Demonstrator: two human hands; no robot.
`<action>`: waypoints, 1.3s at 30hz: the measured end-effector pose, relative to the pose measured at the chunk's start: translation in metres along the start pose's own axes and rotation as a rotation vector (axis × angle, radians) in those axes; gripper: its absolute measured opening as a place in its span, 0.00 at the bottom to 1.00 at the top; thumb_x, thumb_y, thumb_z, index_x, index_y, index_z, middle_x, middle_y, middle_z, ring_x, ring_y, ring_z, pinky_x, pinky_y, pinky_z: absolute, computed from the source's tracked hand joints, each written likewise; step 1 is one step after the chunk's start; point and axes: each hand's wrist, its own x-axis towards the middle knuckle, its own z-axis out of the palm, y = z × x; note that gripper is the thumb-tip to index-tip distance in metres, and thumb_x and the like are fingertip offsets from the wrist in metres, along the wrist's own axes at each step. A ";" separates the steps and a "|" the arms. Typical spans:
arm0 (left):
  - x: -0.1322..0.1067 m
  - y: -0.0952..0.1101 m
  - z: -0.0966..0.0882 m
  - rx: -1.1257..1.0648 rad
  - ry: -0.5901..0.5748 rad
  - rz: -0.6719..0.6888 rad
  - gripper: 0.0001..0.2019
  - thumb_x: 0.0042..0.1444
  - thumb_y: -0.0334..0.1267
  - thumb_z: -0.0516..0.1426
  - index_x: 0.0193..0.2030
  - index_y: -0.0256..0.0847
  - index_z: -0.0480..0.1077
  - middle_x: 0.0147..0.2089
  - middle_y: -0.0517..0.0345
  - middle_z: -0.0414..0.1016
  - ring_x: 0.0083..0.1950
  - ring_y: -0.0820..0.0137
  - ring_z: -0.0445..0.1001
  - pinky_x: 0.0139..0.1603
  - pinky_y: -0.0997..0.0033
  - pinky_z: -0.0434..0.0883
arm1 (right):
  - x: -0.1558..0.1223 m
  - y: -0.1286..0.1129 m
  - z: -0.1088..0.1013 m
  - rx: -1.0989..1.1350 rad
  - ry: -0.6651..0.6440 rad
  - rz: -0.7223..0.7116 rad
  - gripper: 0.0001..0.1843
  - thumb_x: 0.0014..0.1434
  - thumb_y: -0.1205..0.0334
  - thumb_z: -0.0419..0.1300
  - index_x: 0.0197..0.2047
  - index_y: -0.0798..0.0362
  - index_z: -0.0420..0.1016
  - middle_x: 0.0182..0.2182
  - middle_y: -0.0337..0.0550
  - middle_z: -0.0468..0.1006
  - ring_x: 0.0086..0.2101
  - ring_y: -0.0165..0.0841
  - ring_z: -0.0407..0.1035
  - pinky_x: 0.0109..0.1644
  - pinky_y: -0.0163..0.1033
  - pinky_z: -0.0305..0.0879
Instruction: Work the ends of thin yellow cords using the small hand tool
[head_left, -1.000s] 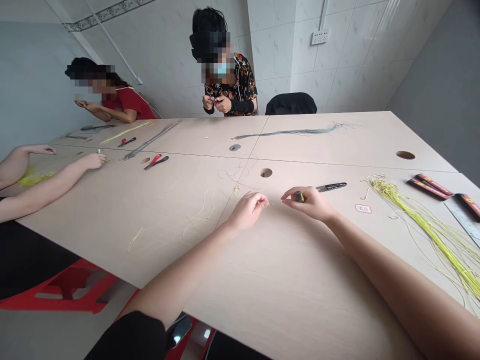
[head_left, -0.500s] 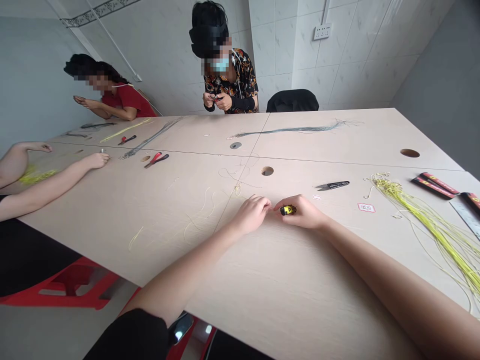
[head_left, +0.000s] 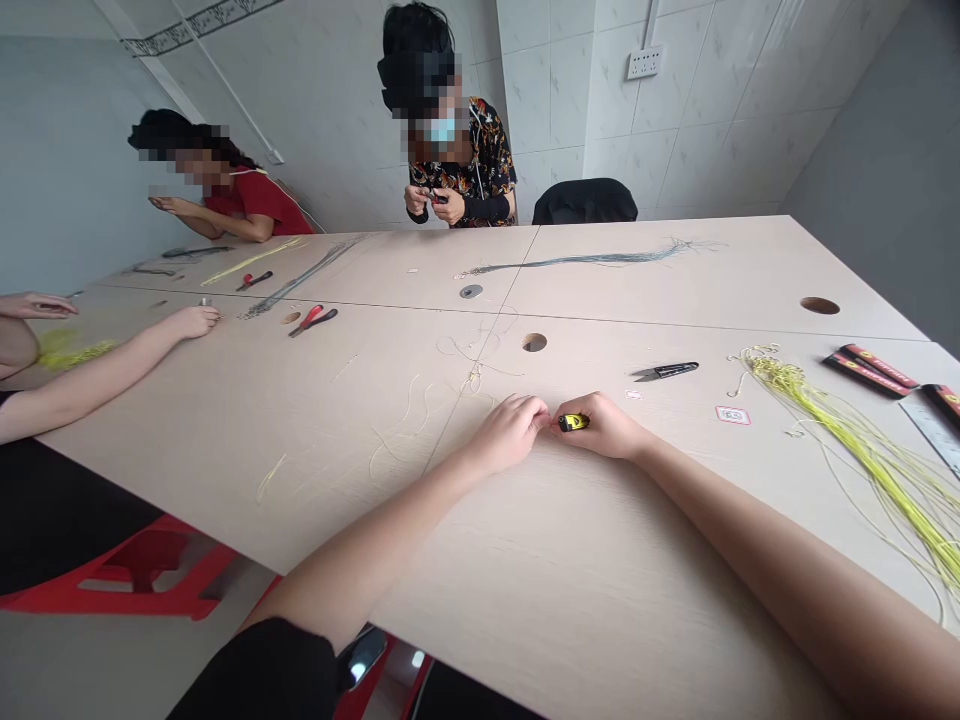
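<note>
My left hand [head_left: 510,432] is closed in a pinch over the table. Whatever lies between its fingertips is too small to make out. Close by, the fingers of my right hand [head_left: 604,425] wrap around a small black-and-yellow tool [head_left: 574,422], whose exact kind does not show. The fingertips of both hands meet or nearly meet. Thin pale-yellow lines [head_left: 474,378] lie loosely tangled beyond my left hand. Farther right rest black thread snips [head_left: 667,372] and a small white label with a pink border [head_left: 733,415].
At the right lies a bundle of yellow line with hooks [head_left: 847,430], beside red-and-black boxes [head_left: 870,370] and a ruler [head_left: 934,435]. Red-handled pliers [head_left: 313,320] and grey-blue strands [head_left: 585,260] are farther off. Co-workers sit across the table; another person's arm [head_left: 127,360] reaches in from the left.
My left hand has shifted slightly right, closer to my right hand. The tool in my right hand has barely moved. At the far left, a co-worker's hand has moved left.
</note>
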 end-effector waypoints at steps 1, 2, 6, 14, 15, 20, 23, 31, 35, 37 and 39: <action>-0.001 0.001 -0.001 -0.048 -0.004 -0.022 0.09 0.64 0.35 0.44 0.34 0.40 0.62 0.32 0.58 0.70 0.35 0.70 0.67 0.36 0.71 0.63 | 0.000 0.000 0.000 0.010 0.010 0.005 0.07 0.49 0.64 0.53 0.23 0.57 0.68 0.19 0.35 0.62 0.23 0.24 0.53 0.27 0.32 0.48; -0.001 0.003 -0.001 -0.097 -0.006 -0.044 0.10 0.65 0.37 0.43 0.35 0.41 0.61 0.30 0.60 0.69 0.32 0.72 0.66 0.33 0.72 0.62 | 0.000 0.000 0.000 0.016 0.027 0.010 0.07 0.48 0.64 0.53 0.23 0.57 0.67 0.19 0.35 0.62 0.23 0.24 0.53 0.27 0.32 0.48; -0.002 0.008 -0.002 -0.261 0.057 -0.070 0.10 0.64 0.43 0.45 0.36 0.41 0.60 0.25 0.65 0.63 0.24 0.76 0.60 0.27 0.75 0.58 | 0.000 -0.001 0.000 0.048 0.126 0.027 0.09 0.49 0.62 0.53 0.20 0.56 0.63 0.18 0.35 0.59 0.23 0.24 0.51 0.27 0.32 0.48; -0.001 0.012 0.007 -0.286 0.119 -0.133 0.10 0.53 0.41 0.56 0.26 0.38 0.64 0.23 0.64 0.64 0.24 0.77 0.59 0.26 0.76 0.58 | 0.001 -0.003 -0.001 0.117 0.276 0.079 0.13 0.50 0.58 0.55 0.19 0.55 0.61 0.17 0.35 0.58 0.23 0.24 0.51 0.26 0.33 0.49; 0.000 0.013 0.009 -0.293 0.116 -0.152 0.10 0.53 0.42 0.56 0.26 0.38 0.65 0.23 0.64 0.65 0.23 0.77 0.59 0.26 0.76 0.57 | 0.001 -0.003 -0.001 0.123 0.274 0.079 0.13 0.50 0.58 0.55 0.19 0.55 0.61 0.17 0.35 0.59 0.23 0.25 0.51 0.26 0.32 0.50; 0.000 0.014 0.011 -0.330 0.136 -0.175 0.11 0.53 0.43 0.56 0.26 0.37 0.68 0.19 0.66 0.60 0.20 0.78 0.55 0.23 0.76 0.54 | 0.001 -0.003 0.000 0.156 0.252 0.067 0.13 0.50 0.57 0.55 0.20 0.56 0.63 0.18 0.36 0.61 0.24 0.25 0.53 0.27 0.33 0.52; 0.000 0.015 0.010 -0.350 0.149 -0.165 0.11 0.55 0.42 0.54 0.27 0.37 0.68 0.20 0.65 0.62 0.21 0.78 0.56 0.24 0.76 0.55 | 0.001 -0.003 0.000 0.167 0.260 0.068 0.14 0.51 0.57 0.55 0.20 0.56 0.64 0.18 0.37 0.61 0.23 0.25 0.53 0.27 0.33 0.51; 0.001 0.011 0.010 -0.495 0.140 -0.213 0.13 0.53 0.43 0.53 0.22 0.37 0.64 0.20 0.65 0.61 0.22 0.78 0.56 0.24 0.77 0.54 | 0.001 -0.005 -0.001 0.205 0.242 0.070 0.14 0.51 0.55 0.57 0.23 0.57 0.70 0.20 0.38 0.66 0.23 0.25 0.55 0.27 0.33 0.54; 0.001 0.011 0.008 -0.566 0.133 -0.257 0.14 0.52 0.44 0.55 0.21 0.37 0.65 0.21 0.64 0.63 0.23 0.78 0.58 0.24 0.77 0.56 | 0.001 -0.004 -0.001 0.219 0.220 0.069 0.12 0.53 0.57 0.57 0.28 0.58 0.75 0.25 0.41 0.74 0.26 0.27 0.61 0.30 0.33 0.58; 0.001 0.012 0.007 -0.591 0.134 -0.266 0.14 0.51 0.44 0.55 0.21 0.37 0.65 0.21 0.63 0.63 0.23 0.78 0.59 0.23 0.77 0.57 | 0.001 -0.003 -0.001 0.230 0.215 0.065 0.12 0.53 0.58 0.57 0.28 0.57 0.76 0.26 0.42 0.75 0.27 0.27 0.62 0.31 0.33 0.59; 0.001 0.013 0.006 -0.607 0.139 -0.269 0.14 0.51 0.44 0.55 0.21 0.37 0.65 0.20 0.63 0.62 0.22 0.78 0.58 0.23 0.77 0.57 | 0.001 -0.002 -0.002 0.239 0.213 0.061 0.12 0.53 0.58 0.58 0.28 0.58 0.77 0.26 0.42 0.76 0.27 0.27 0.63 0.31 0.33 0.60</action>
